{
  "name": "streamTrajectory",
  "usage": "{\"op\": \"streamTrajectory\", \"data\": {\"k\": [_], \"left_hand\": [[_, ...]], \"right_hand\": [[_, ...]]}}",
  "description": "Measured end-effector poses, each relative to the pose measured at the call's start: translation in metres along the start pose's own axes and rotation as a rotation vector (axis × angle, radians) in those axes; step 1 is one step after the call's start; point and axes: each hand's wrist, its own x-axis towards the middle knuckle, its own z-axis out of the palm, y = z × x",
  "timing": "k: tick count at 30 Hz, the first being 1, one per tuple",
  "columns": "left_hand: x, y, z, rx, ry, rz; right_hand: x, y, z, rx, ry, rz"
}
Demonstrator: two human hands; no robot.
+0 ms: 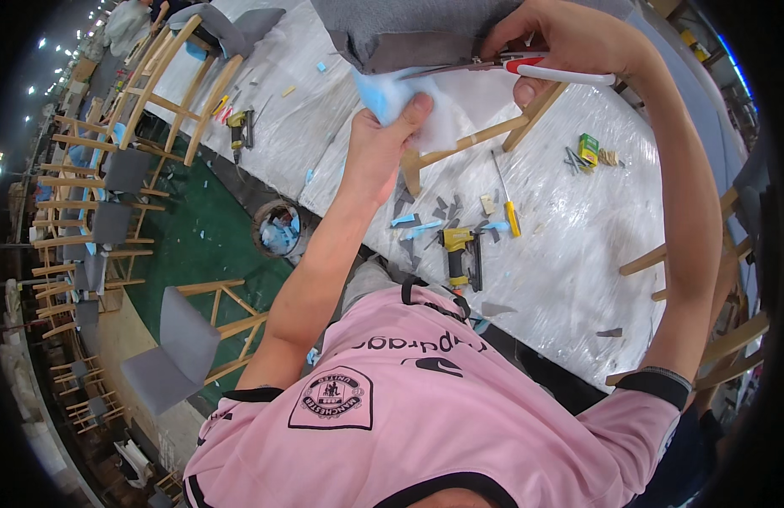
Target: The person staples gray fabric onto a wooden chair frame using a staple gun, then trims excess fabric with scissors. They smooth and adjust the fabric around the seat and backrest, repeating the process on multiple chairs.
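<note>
My right hand (582,41) is closed round the handles of scissors (527,64) with red and white grips. Their blades run left along the lower edge of a grey upholstered chair seat (409,49), over the wadding. Between thumb and fingers, my left hand (379,144) pinches light blue and white wadding (390,97) that hangs out from under the grey fabric. The chair's wooden legs (459,146) rest on the plastic-covered table (578,254), below the seat.
A yellow-black staple gun (456,254), a yellow-handled screwdriver (512,216) and grey and blue scraps lie near me. A small green-yellow box (587,149) sits right. Another nail gun (237,131) lies left. A scrap bin (277,230) and grey chairs (173,351) stand on the floor.
</note>
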Motion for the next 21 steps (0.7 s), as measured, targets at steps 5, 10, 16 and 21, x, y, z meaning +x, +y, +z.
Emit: {"op": "streamTrajectory", "data": {"k": [5, 10, 16, 21], "left_hand": [[-0.002, 0.001, -0.005, 0.008, -0.003, 0.013], [-0.002, 0.000, -0.014, 0.068, 0.037, 0.049], [-0.007, -0.006, -0.013, 0.184, 0.003, 0.002], [-0.004, -0.019, -0.057, 0.463, -0.112, -0.073]], "right_hand": [[0.008, -0.017, 0.002, -0.130, 0.085, -0.084], [0.026, -0.027, 0.000, -0.233, 0.061, -0.045], [-0.016, 0.006, 0.063, -0.076, 0.316, 0.048], [-0.022, 0.069, 0.213, 0.435, 0.667, -0.039]]}}
